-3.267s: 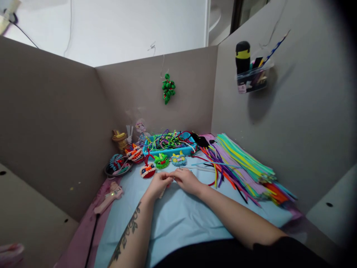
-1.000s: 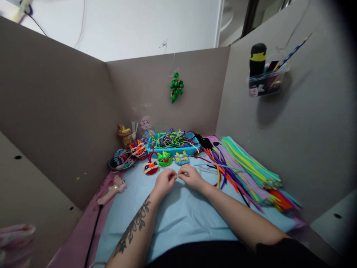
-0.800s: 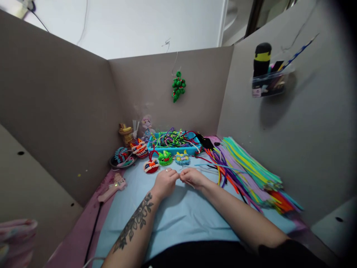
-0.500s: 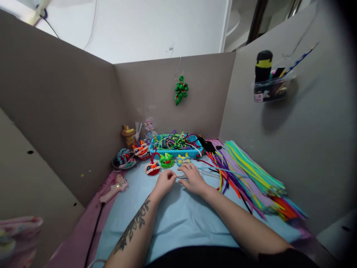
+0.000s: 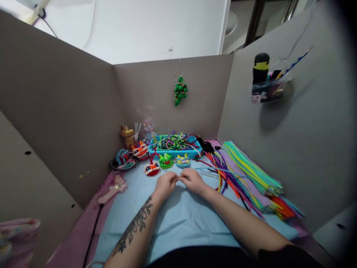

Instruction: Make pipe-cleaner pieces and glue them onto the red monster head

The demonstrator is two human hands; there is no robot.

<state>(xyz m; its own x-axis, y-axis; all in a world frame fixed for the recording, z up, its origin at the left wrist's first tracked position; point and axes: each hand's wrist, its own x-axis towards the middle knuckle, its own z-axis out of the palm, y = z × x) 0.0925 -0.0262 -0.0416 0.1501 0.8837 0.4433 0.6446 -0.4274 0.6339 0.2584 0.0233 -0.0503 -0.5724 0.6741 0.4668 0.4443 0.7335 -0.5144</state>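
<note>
My left hand (image 5: 167,183) is closed in a pinch, its fingertips almost meeting those of my right hand (image 5: 192,181), which is pinched as well. Between them is a grey pipe cleaner, mostly hidden by the fingers. Just beyond the hands, three small fuzzy animal heads sit in a row: a red and white head (image 5: 152,169), a green head (image 5: 166,161) and a light blue and yellow head (image 5: 183,161). A light blue pipe cleaner (image 5: 214,169) stretches out to the right of my right hand.
Bundles of coloured pipe cleaners (image 5: 251,171) cover the right side. At the back stands a blue basket (image 5: 174,153) full of pipe cleaner scraps. A pink glue gun (image 5: 113,190) and a dark bowl (image 5: 125,166) lie left. Grey panels (image 5: 170,111) enclose the blue-covered table (image 5: 192,227).
My right hand has closed from spread fingers into a pinch and come up against my left. The grey pipe cleaner that showed between the hands is now mostly covered.
</note>
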